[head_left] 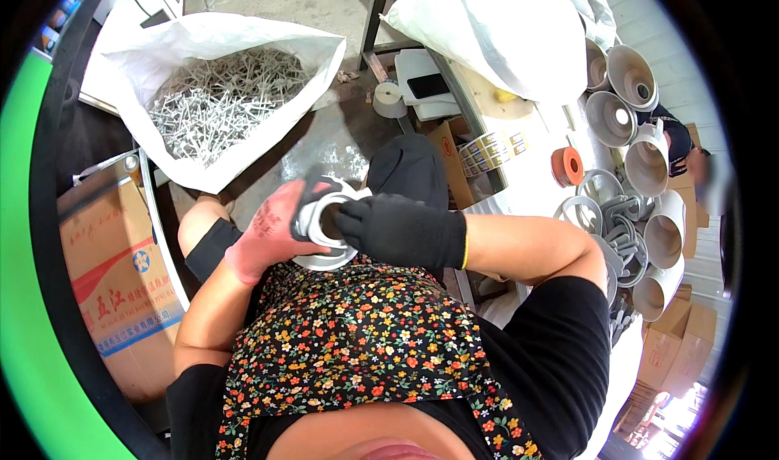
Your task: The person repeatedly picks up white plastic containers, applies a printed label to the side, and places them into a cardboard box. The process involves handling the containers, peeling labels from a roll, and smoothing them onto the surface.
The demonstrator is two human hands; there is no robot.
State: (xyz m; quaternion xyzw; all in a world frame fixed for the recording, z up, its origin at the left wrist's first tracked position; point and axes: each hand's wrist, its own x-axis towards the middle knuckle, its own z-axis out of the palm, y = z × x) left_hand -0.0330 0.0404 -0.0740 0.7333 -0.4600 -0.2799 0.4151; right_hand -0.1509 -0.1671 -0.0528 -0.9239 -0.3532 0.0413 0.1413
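In front of my lap, my left hand [272,223] wears a pink and dark glove. It is closed around a round grey-white plastic part [334,259] with a ring-shaped rim and a dark opening. My right hand [406,231], in a black knit glove with a yellow cuff edge, meets the part from the right. Its fingers are bent and pressed together at the opening; whatever they may pinch there is hidden. Beyond my left hand stands an open white sack [320,54] holding many thin silvery metal pieces [213,115].
To the right, a worktable bears a white sack [495,34], an orange tape roll [567,167], grey plastic cups [610,119] and piled grey rings [600,187]. A phone [428,86] lies beyond my knees. A cardboard box [122,273] stands left. Another person [677,144] is at far right.
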